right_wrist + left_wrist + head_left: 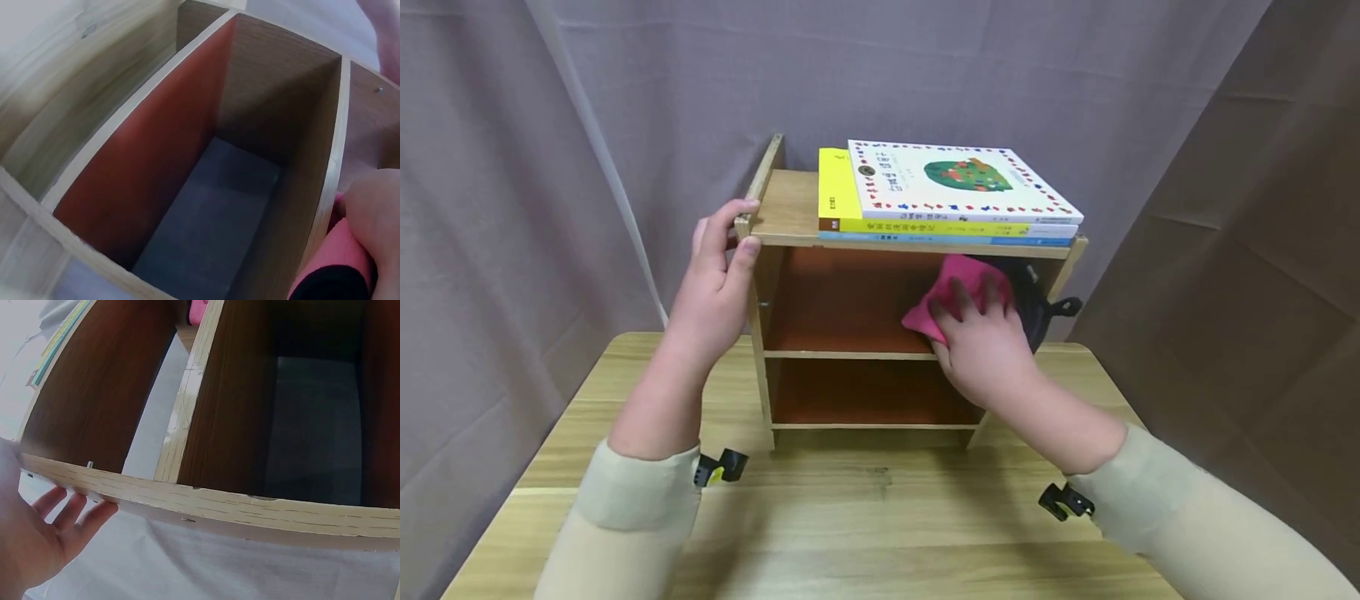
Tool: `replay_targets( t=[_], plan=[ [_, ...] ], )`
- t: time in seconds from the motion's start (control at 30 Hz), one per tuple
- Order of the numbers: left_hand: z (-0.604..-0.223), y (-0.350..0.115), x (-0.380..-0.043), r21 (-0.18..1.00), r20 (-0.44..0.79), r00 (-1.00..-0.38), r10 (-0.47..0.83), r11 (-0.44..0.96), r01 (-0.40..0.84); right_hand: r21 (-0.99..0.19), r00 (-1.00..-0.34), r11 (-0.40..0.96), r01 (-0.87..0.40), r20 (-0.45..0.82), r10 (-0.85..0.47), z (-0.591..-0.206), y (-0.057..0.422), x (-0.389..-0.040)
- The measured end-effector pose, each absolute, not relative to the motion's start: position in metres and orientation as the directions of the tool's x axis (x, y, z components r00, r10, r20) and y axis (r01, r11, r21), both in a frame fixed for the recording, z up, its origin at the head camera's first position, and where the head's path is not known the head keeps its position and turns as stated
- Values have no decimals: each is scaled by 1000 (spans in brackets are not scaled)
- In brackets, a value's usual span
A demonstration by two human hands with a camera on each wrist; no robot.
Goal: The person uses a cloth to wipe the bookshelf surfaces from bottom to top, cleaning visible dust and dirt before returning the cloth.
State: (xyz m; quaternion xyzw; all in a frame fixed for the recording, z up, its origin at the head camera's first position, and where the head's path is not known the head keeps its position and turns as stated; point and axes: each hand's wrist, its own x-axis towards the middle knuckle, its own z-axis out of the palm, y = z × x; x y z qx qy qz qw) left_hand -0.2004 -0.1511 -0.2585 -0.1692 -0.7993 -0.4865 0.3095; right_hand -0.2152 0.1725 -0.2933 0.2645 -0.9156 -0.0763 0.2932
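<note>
Light wood-grain table (880, 533), small wooden shelf (850, 355) standing on it, stacked books (951, 187) on top

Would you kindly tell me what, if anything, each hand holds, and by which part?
The left hand holds the shelf by its upper left front corner. The right hand touches the pink cloth; whether it grips it, I cannot tell.
</note>
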Motion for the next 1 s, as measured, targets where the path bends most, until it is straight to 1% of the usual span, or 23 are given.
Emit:
replay_targets(
  t=[0.4, 0.53, 0.7, 0.87, 1.0],
  plan=[
    [-257, -146, -202, 678, 656, -755, -17, 452, 579, 123, -806, 882, -454, 365, -466, -292, 174, -212],
    [-257, -146, -201, 682, 650, -760, -17, 454, 573, 94, -814, 887, -453, 361, -454, -295, 172, -216],
    [-257, -154, -198, 683, 647, -762, -21, 460, 567, 88, -808, 884, -459, 372, -456, -302, 163, -220],
    [-258, -156, -200, 685, 643, -766, -2, 448, 574, 49, -824, 905, -422, 396, -406, -306, 161, -218],
    [-257, -156, -199, 676, 654, -757, 16, 438, 593, 22, -833, 921, -390, 418, -363, -307, 158, -215]
  ],
)
